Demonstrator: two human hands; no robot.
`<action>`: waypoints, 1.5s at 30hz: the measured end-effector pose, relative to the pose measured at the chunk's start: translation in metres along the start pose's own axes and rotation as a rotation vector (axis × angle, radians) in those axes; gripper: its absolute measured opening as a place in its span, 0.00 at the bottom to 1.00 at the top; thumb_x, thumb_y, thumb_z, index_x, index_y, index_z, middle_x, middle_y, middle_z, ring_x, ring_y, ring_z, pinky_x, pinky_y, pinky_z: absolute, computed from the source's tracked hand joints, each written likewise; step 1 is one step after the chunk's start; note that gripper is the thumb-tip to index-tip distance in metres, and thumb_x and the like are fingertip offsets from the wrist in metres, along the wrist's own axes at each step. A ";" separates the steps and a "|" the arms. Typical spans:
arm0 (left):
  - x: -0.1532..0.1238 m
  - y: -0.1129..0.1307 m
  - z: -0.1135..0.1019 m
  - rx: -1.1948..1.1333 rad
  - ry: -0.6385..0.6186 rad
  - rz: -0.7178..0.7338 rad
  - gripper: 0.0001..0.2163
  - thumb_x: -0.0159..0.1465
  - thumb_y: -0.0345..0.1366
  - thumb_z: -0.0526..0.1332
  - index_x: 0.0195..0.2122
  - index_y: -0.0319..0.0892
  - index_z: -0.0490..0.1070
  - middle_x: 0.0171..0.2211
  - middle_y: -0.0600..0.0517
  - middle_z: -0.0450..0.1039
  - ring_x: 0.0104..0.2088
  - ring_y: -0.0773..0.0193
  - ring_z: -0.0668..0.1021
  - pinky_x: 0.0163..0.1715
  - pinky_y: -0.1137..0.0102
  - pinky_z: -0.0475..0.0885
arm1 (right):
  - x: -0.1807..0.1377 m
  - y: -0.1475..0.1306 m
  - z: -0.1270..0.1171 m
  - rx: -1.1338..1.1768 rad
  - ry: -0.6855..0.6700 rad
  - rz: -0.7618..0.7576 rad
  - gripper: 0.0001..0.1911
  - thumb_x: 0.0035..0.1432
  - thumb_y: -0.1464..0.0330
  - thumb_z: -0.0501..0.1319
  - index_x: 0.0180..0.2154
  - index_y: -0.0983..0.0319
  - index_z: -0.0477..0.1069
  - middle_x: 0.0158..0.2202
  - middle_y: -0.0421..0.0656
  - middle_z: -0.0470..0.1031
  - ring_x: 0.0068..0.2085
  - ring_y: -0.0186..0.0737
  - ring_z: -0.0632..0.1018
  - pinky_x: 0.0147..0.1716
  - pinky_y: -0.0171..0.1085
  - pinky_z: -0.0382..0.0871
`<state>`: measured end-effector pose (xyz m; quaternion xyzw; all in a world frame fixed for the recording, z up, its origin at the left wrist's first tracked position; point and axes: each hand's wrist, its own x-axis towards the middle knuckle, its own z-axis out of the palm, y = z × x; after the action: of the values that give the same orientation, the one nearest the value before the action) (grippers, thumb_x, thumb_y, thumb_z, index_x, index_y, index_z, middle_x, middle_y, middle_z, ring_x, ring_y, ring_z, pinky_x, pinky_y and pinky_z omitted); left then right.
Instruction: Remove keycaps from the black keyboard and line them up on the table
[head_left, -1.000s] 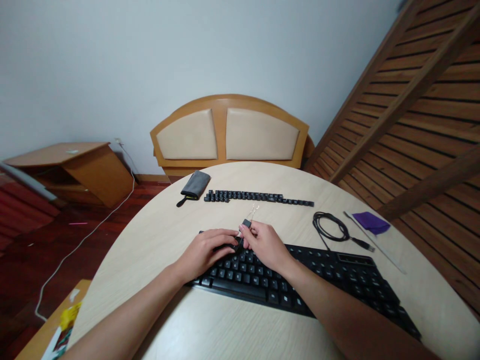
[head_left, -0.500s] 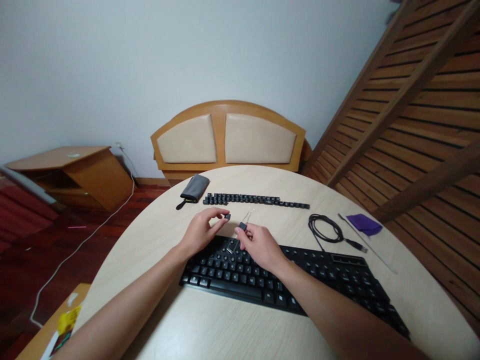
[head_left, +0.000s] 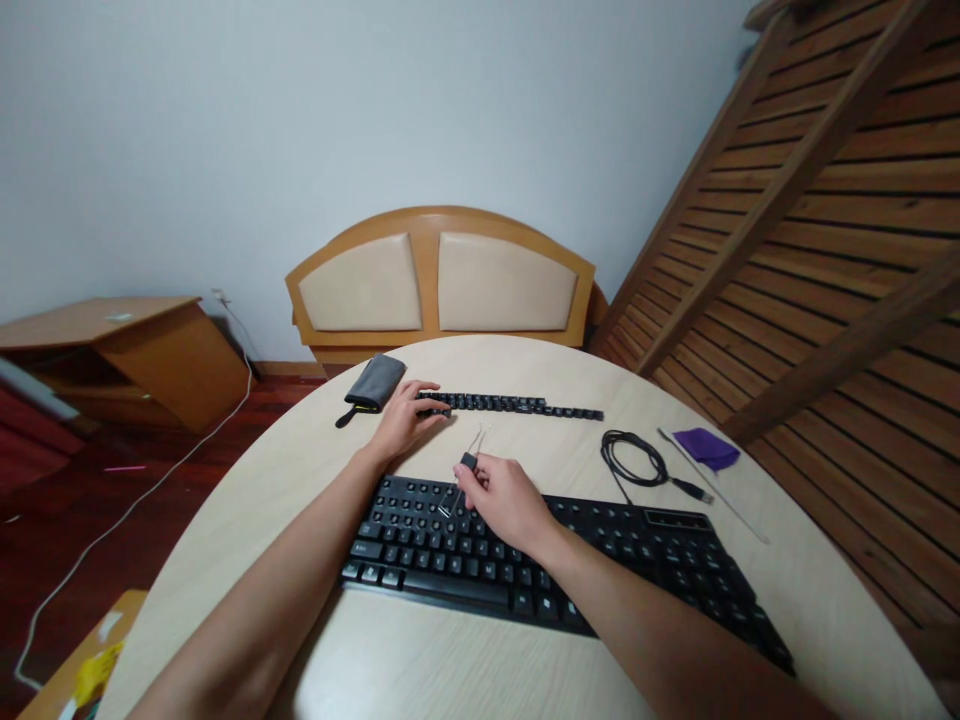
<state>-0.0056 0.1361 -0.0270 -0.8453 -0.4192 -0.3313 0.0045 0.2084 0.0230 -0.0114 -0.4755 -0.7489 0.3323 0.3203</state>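
A black keyboard (head_left: 457, 590) lies across the table, its lower rows capped and many keycaps gone from its upper rows. Beyond it runs a line of loose black keycaps (head_left: 502, 403). My left hand (head_left: 401, 425) is at the left end of that line, thumb and fingers closed around a keycap (head_left: 444, 412) there; the fingers partly hide it. In my right hand (head_left: 506, 495) is a wire keycap puller (head_left: 469, 461) with a dark grip, held above the keyboard. Its wire ends stick out both ways, and I see no keycap in them.
A grey pouch (head_left: 376, 382) sits at the table's far left. To the right lie a coiled USB cable (head_left: 634, 460), a purple cloth (head_left: 706, 449) and a thin rod (head_left: 724, 495). Behind the round table (head_left: 420, 655) stands a padded wooden headboard (head_left: 427, 270).
My left hand has moved away from me, carrying a keycap from above the keyboard to the left end of the loose line. My right hand still holds the puller. The view has shifted slightly.
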 end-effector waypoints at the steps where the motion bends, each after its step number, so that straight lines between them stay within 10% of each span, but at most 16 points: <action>1: -0.001 -0.001 0.002 0.006 0.002 0.002 0.08 0.62 0.38 0.65 0.41 0.47 0.80 0.52 0.47 0.70 0.54 0.54 0.68 0.56 0.55 0.64 | 0.000 0.000 0.000 0.000 0.001 0.001 0.18 0.66 0.60 0.53 0.29 0.62 0.72 0.22 0.40 0.76 0.25 0.34 0.75 0.25 0.31 0.60; 45: 0.001 -0.003 0.006 -0.017 -0.019 -0.049 0.09 0.61 0.36 0.64 0.43 0.44 0.75 0.52 0.46 0.70 0.55 0.52 0.68 0.58 0.54 0.63 | -0.001 0.000 0.000 -0.008 -0.008 0.033 0.17 0.66 0.60 0.54 0.28 0.61 0.71 0.22 0.41 0.76 0.25 0.35 0.75 0.25 0.31 0.60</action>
<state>-0.0036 0.1399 -0.0324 -0.8378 -0.4371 -0.3267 -0.0150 0.2088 0.0217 -0.0113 -0.4878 -0.7435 0.3364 0.3099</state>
